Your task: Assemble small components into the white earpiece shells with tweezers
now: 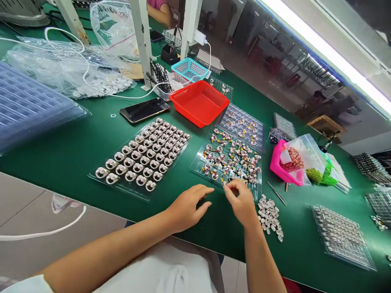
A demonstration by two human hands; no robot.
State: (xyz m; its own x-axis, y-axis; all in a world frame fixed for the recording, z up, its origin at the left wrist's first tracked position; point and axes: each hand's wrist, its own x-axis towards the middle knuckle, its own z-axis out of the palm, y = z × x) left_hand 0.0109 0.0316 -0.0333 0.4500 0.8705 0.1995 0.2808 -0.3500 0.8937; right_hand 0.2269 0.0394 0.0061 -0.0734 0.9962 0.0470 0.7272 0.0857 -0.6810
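My left hand [191,206] is over the green table with thumb and fingers apart, holding nothing. Close to its right, my right hand [242,200] pinches at the front edge of a clear tray [197,165]. Whatever lies between its fingertips is too small to make out. Many small ring-like parts with yellow and red bits [233,156] lie jumbled on that tray. Beside my right wrist is a loose pile of small white caps [269,215]. To the left, another clear tray [122,188] carries rows of silvery white ring-shaped pieces [138,167].
Behind the trays sit a red basket [200,103], a blue basket [189,67] and a phone [144,110]. Tweezers [276,193] and a pink basket [277,165] lie to the right, with a filled tray [342,236] beyond. Stacked plastic trays [36,101] occupy the left.
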